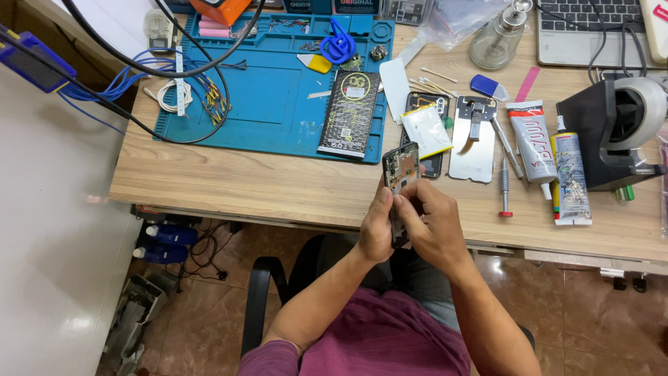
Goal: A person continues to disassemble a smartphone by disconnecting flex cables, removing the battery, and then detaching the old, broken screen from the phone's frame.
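Both hands hold an opened phone (400, 182) upright over the near edge of the worktop (278, 188), its back cover off so the inner boards show. The left hand (376, 226) has its grip clamped around the lower left side of the phone. The right hand (430, 224) closes its grip on the right edge, with the fingertips (403, 203) pressed against the exposed inside.

To do this well, the left hand should keep the frame steady and take the weight, so the right fingers are free for light, careful pressure only. Squeezing the bare boards hard or twisting the frame would likely bend something. Holding the phone over the worktop rather than over the lap would let any loose part fall where it can be found.

The worktop is pale wood grain. A blue work mat (278, 97) covers its far left part, with a dark flat box (350, 113) lying on its right edge and bundled wires (209, 87) at its left. Just behind the phone lie a white pouch (426, 129) and a metal plate (474, 143). Further right are a small screwdriver (505, 188), two glue tubes (531, 143), and a black tape dispenser (616, 129). A laptop (591, 31) sits at the far right corner. The floor is brown tile, with clutter under the worktop.
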